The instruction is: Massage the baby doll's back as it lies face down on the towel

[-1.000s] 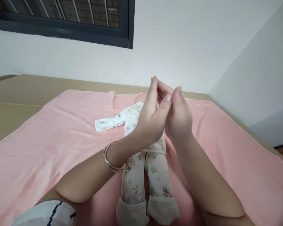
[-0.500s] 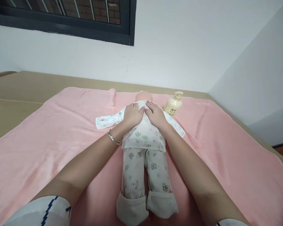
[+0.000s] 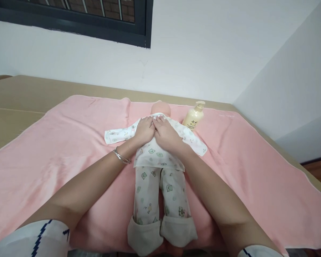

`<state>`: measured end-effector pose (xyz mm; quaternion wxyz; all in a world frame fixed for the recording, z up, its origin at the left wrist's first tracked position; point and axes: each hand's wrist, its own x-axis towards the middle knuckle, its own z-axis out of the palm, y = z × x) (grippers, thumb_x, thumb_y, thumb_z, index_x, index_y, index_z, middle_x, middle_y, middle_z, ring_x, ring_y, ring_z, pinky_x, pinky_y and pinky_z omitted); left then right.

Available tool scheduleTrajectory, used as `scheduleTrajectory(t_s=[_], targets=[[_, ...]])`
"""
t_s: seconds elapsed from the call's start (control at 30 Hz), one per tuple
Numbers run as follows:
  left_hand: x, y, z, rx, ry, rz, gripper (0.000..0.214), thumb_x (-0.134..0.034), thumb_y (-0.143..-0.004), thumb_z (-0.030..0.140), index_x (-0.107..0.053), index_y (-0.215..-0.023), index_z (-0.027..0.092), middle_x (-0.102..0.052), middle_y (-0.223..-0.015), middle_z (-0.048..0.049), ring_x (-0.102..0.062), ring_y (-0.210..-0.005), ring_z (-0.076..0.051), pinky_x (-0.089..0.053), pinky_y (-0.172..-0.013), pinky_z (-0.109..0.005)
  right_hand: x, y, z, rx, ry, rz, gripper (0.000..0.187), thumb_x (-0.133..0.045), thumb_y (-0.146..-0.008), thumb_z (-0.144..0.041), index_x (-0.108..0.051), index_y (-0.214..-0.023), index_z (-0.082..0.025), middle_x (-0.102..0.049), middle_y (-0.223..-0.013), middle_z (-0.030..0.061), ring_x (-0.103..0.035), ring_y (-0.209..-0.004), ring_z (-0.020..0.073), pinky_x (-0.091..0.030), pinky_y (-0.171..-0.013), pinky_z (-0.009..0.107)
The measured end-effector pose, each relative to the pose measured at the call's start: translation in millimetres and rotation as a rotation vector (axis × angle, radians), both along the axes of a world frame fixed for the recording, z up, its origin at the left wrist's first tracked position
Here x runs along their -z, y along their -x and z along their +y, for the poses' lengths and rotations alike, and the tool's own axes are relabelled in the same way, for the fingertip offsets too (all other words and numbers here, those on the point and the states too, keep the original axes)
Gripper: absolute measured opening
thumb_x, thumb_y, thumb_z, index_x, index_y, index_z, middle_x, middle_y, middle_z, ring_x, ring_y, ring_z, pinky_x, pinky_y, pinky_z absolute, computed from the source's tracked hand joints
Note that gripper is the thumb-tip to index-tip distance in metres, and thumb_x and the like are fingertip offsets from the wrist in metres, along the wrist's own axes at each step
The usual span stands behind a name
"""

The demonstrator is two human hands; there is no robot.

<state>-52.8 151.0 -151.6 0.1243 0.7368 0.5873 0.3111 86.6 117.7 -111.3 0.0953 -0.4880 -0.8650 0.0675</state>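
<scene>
A baby doll (image 3: 160, 157) in white printed pyjamas lies stretched out, its bald head (image 3: 161, 108) at the far end. Its sleeves spread to both sides and its trouser legs end in folded-up cuffs. My left hand (image 3: 145, 131) rests flat on the upper part of the doll's top, with a silver bangle at the wrist. Beside it, my right hand (image 3: 166, 134) lies flat on the top near the middle, its fingers meeting those of the left hand. Both hands are open and grip nothing. Whether the doll faces up or down is hard to tell.
A pale yellow pump bottle (image 3: 194, 116) stands just past the doll's right-hand sleeve. Under everything is a pink blanket (image 3: 243, 167) over a wooden surface (image 3: 42, 87). Behind it rises a white wall (image 3: 189, 53) with a dark-framed window (image 3: 147, 25).
My right hand has slid left across the doll's top until it meets my left hand. The left hand stays on the doll. The view has shifted slightly.
</scene>
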Motion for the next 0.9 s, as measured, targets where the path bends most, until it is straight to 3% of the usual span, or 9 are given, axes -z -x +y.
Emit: scheduleTrajectory(t_s=[0.1, 0.2, 0.27, 0.37, 0.47, 0.57, 0.67, 0.77, 0.9], targets=[[2.6, -2.8, -0.4, -0.041, 0.001, 0.004, 0.05, -0.029, -0.103, 0.031, -0.065, -0.133, 0.011, -0.068, -0.142, -0.0168, -0.06, -0.133, -0.028, -0.041, -0.122, -0.044, 3.5, -16.6, 24.1, 0.048, 0.044, 0.119, 0.063, -0.026, -0.108, -0.032, -0.037, -0.166, -0.01, -0.024, -0.173, 0.0108, -0.02, -0.166, 0.0269, -0.015, -0.141, 0.048], [1.4, -5.7, -2.0, -0.067, 0.003, -0.002, 0.055, -0.029, -0.104, 0.033, -0.061, -0.141, 0.008, -0.063, -0.15, -0.0175, -0.055, -0.14, -0.029, -0.037, -0.127, -0.045, 2.5, -22.2, 26.3, 0.221, 0.092, 0.131, 0.073, -0.031, -0.109, -0.048, -0.031, -0.168, -0.004, -0.02, -0.173, 0.0185, -0.021, -0.165, 0.032, -0.019, -0.138, 0.051], [0.0, -5.6, -1.8, -0.055, 0.016, 0.003, 0.055, -0.029, -0.104, 0.033, -0.061, -0.141, 0.007, -0.062, -0.15, -0.018, -0.055, -0.141, -0.03, -0.037, -0.127, -0.045, 2.0, -14.7, 14.3, 0.313, 0.078, 0.076, 0.075, -0.032, -0.108, -0.046, -0.03, -0.166, 0.002, -0.024, -0.17, 0.0255, -0.025, -0.163, 0.0361, -0.023, -0.136, 0.052], [-1.2, -2.8, 0.4, -0.036, 0.034, 0.021, 0.053, -0.03, -0.102, 0.033, -0.063, -0.137, 0.009, -0.064, -0.146, -0.0185, -0.057, -0.137, -0.031, -0.039, -0.125, -0.048, 4.0, 2.5, -4.6, 0.254, -0.03, -0.03, 0.068, -0.031, -0.106, -0.028, -0.032, -0.164, 0.007, -0.026, -0.169, 0.0283, -0.024, -0.163, 0.0385, -0.021, -0.136, 0.051], [-1.7, -3.9, -1.6, -0.033, 0.021, 0.046, 0.051, -0.027, -0.103, 0.031, -0.064, -0.132, 0.01, -0.068, -0.138, -0.0201, -0.061, -0.131, -0.033, -0.042, -0.121, -0.051, 6.9, 6.9, -2.3, 0.127, -0.094, 0.027, 0.063, -0.029, -0.102, -0.018, -0.044, -0.16, 0.001, -0.033, -0.168, 0.0197, -0.027, -0.162, 0.0342, -0.021, -0.138, 0.046], [-3.2, -13.9, -12.2, -0.096, -0.011, 0.064, 0.052, -0.029, -0.103, 0.03, -0.06, -0.137, 0.006, -0.06, -0.147, -0.0248, -0.052, -0.143, -0.036, -0.035, -0.128, -0.054, 7.2, -4.2, 18.1, 0.188, -0.047, 0.185, 0.056, -0.03, -0.103, -0.024, -0.058, -0.148, -0.005, -0.045, -0.162, 0.0151, -0.04, -0.154, 0.0315, -0.031, -0.134, 0.046], [-5.8, -25.9, -24.2, -0.126, -0.014, 0.042, 0.058, -0.034, -0.101, 0.029, -0.049, -0.149, -0.001, -0.045, -0.162, -0.0284, -0.038, -0.156, -0.038, -0.027, -0.134, -0.054, 4.5, -15.0, 32.9, 0.266, 0.021, 0.206, 0.056, -0.031, -0.106, -0.032, -0.054, -0.149, -0.004, -0.043, -0.163, 0.0186, -0.041, -0.153, 0.033, -0.033, -0.131, 0.048], [-9.2, -28.0, -26.0, -0.121, 0.011, 0.021, 0.058, -0.034, -0.099, 0.025, -0.051, -0.148, -0.001, -0.05, -0.158, -0.0275, -0.042, -0.153, -0.038, -0.03, -0.132, -0.054, -1.5, -16.0, 30.3, 0.344, 0.058, 0.098, 0.061, -0.027, -0.109, -0.038, -0.052, -0.149, 0.001, -0.046, -0.157, 0.0257, -0.043, -0.151, 0.0362, -0.033, -0.129, 0.05], [-12.0, -15.7, -12.6, -0.054, 0.085, -0.052, 0.053, -0.034, -0.099, 0.027, -0.061, -0.139, 0.004, -0.058, -0.152, -0.024, -0.053, -0.145, -0.033, -0.038, -0.128, -0.048, -12.7, -10.5, 16.7, 0.401, 0.111, 0.006, 0.065, -0.027, -0.109, -0.049, -0.064, -0.135, -0.003, -0.068, -0.126, 0.0251, -0.064, -0.126, 0.0393, -0.048, -0.111, 0.051]])
